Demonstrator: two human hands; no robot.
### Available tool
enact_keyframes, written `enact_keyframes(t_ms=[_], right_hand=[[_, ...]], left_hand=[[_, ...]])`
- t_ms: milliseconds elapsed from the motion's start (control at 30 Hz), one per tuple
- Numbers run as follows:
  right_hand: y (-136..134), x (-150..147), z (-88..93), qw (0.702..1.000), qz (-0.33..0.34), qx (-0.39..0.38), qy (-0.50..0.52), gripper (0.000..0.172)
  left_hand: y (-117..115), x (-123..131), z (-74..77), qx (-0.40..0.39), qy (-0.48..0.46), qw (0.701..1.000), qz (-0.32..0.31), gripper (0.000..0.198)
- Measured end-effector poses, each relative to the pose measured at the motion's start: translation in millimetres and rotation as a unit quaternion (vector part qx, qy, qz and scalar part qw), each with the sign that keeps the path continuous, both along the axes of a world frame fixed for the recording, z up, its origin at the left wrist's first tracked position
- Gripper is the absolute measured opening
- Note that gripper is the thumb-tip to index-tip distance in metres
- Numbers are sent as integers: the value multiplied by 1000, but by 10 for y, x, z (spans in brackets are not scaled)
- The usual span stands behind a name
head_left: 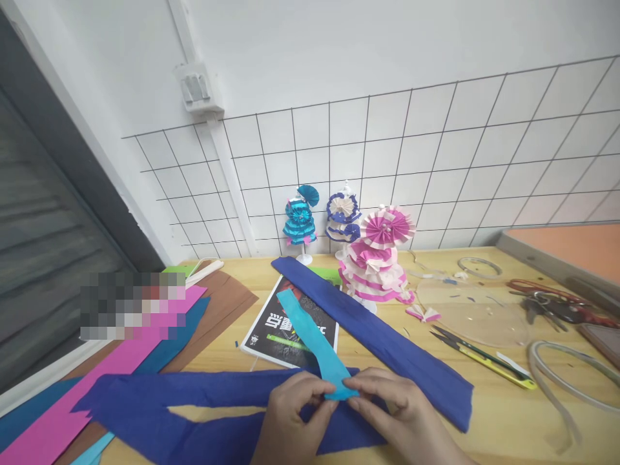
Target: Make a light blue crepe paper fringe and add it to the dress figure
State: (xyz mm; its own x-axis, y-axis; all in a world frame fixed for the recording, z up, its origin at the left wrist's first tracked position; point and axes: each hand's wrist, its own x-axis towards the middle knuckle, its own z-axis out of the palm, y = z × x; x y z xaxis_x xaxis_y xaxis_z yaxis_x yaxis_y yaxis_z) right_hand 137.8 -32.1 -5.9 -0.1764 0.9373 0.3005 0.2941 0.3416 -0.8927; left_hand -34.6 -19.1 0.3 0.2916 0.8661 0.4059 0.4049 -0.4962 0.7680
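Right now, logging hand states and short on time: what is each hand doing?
Left hand: closed, pinching the near end of the light blue paper strip.
Right hand: closed, pinching the same end of the strip.

Behind the black booklet stand a turquoise-and-blue striped dress, a navy-and-cream one and a pink-and-white one; across it lie light-blue and navy strips.
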Motion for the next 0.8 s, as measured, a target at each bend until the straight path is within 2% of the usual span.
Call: enact_keyframes(t_ms=[133, 400, 600, 733, 800], right_hand=[[1, 17, -28, 999, 7, 35, -15, 15], [-7, 23, -13, 998, 12, 47, -31, 12], [-9, 15, -10, 998, -2, 47, -34, 11], [-14, 15, -54, 997, -34, 41, -58, 6], [-15, 14, -77, 997, -42, 39, -54, 13]], left_hand=[[3, -14, 9, 35, 11, 999, -10, 14], [2, -8, 24, 22, 18, 999, -23, 16], [-3, -7, 24, 0, 48, 999, 9, 16], [4, -19, 12, 3, 39, 999, -8, 18], [9, -19, 11, 10, 30, 999, -15, 19]])
